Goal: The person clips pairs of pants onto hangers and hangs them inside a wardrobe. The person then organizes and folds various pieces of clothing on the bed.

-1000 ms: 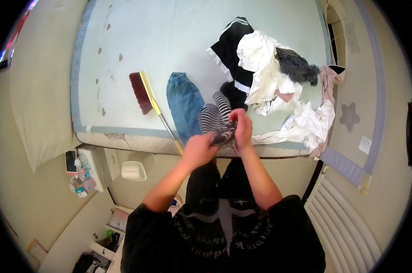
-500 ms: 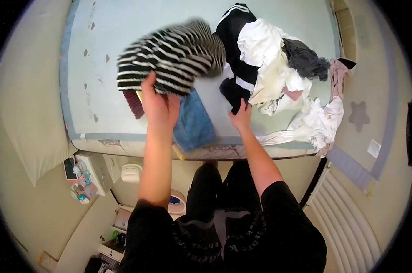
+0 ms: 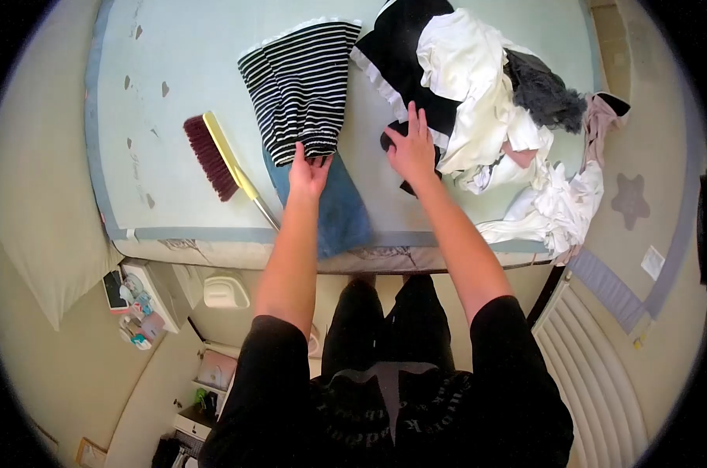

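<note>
A black-and-white striped garment (image 3: 303,86) with a gathered edge and white trim at its far end lies spread over folded blue denim (image 3: 342,207). My left hand (image 3: 310,178) is closed on the gathered near edge, the thumb on top. Further right, my right hand (image 3: 412,153) has its fingers apart over a small black cloth piece (image 3: 392,136), at the near edge of a larger black garment (image 3: 404,54). Whether it presses on the cloth I cannot tell. White clothes (image 3: 467,62) heap up just right of it.
A bed brush (image 3: 213,156) with dark red bristles and a yellow back lies left of the denim. Dark grey ruffled cloth (image 3: 545,90) and crumpled white cloth (image 3: 556,207) lie at the right. The mattress edge (image 3: 213,253) runs in front of my legs.
The striped garment was lifted and blurred; now it lies flat, extended away from me. The brush has come into view. My right hand has moved up over the black cloth and its fingers have spread.
</note>
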Demonstrator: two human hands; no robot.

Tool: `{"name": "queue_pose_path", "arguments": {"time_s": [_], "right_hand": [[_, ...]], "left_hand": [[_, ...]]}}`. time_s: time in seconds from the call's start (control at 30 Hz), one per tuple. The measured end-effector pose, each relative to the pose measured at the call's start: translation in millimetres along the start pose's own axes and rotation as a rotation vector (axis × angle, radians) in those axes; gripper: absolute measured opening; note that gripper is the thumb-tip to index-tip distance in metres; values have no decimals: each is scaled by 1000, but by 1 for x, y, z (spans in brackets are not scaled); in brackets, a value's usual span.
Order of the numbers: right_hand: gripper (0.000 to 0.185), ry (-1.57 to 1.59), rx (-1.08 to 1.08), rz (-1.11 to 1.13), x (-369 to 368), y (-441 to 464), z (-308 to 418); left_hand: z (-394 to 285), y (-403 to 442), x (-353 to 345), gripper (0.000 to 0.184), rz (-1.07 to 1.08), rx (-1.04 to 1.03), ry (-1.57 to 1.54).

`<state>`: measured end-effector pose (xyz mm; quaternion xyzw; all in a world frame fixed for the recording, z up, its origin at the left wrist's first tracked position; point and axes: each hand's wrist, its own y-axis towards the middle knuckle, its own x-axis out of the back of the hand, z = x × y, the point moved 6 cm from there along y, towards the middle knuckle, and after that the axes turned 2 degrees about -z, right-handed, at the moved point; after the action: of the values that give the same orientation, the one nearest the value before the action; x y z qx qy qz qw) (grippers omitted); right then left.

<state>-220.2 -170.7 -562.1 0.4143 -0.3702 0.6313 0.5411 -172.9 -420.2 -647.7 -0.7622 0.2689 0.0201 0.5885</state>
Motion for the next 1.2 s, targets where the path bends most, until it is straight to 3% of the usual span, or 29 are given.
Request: {"name": "queue_pose_path", "arguments": {"time_s": [0.13,0.27,0.4,0.53,0.8,0.83,0.93,0.97,1.07,1.1,1.2], "right_hand": [[43,-131,-171,235,-25,18,-25],[52,9,-199,190,-39,18,-40],[42,583,-132,-63,24,-15,-16],[39,774,-191,-116,116,-76,3],[37,1154,-284,-13,194,-227,27],[37,1208,-298,7,199,-237,31],[34,1309,-182,100,225,-257,51],[29,1376,-257,29,228,-269,57],[28,1396,-71,211,250,-281,73],[26,1426,-71,202,258,-284,76],[24,1437,-57,426,260,-306,78]], "left_hand": [[10,-19,27,50,80,27,78],[30,-75,26,59,132,68,258],[55,-116,10,68,274,130,395],[69,-146,-28,77,407,224,368],[87,-168,-86,110,388,239,407],[90,-177,-88,82,228,253,367],[111,-174,-76,80,218,376,323],[118,-179,-73,81,184,372,293],[133,-155,-45,92,373,508,253],[131,-163,-51,76,377,404,245],[132,-191,-38,59,264,526,443]]}}
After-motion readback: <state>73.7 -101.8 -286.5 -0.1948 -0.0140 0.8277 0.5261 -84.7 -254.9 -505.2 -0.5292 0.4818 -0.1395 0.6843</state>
